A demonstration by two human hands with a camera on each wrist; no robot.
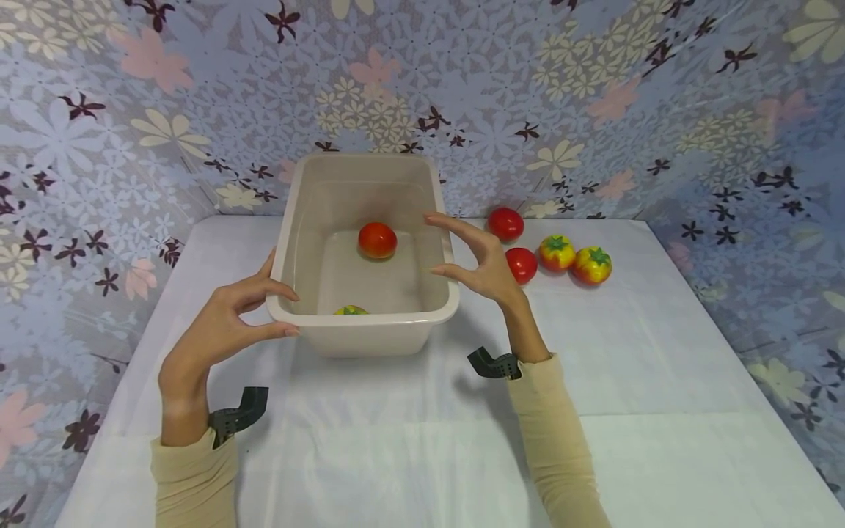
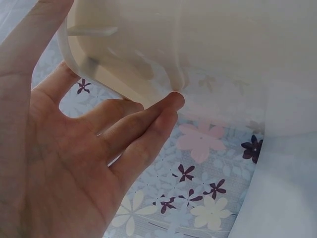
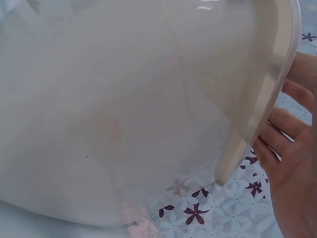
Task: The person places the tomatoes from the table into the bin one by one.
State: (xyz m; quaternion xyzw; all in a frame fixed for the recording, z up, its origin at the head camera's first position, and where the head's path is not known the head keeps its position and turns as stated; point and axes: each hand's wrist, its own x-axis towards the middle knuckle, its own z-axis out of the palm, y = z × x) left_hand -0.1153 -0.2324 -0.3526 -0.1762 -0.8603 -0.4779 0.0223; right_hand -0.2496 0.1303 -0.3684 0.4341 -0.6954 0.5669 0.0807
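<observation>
A beige plastic tub point(image 1: 370, 328) is between my two hands over the white-covered table. My left hand point(image 1: 227, 319) grips its near left corner, with the thumb at the front rim and a fingertip over the left rim. In the left wrist view, the other fingers of my left hand point(image 2: 114, 134) reach along the tub's outer wall. My right hand point(image 1: 485, 264) holds the right rim, thumb and forefinger hooked over it, other fingers outside. Inside the tub lies a red toy tomato point(image 1: 378, 240). A toy tomato with a green top point(image 1: 350, 310) is mostly hidden behind the front rim.
Right of the tub lie two red toy tomatoes point(image 1: 505, 224) and two yellow-and-red ones with green tops point(image 1: 591, 265). Floral fabric point(image 1: 502, 95) rises behind the white table cover point(image 1: 660, 352). Each wrist carries a black camera mount point(image 1: 239, 414).
</observation>
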